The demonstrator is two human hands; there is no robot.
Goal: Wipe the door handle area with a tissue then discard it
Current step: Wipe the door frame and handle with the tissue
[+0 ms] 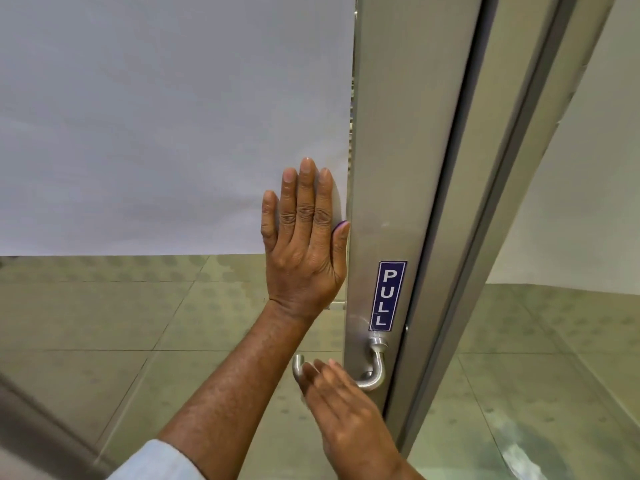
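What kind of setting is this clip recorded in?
Probably the doorway of an office or public building: a metal-framed glass door with frosted film, a PULL sticker above a steel lever handle, and a tiled floor.

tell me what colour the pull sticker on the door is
Dark blue with white letters, head view: PULL sticker.

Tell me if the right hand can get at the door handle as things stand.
Probably yes. The right hand hovers open just in front of the handle, its fingertips over the lever, and nothing lies between them. The left hand is flat on the door panel above, out of the way. No tissue shows.
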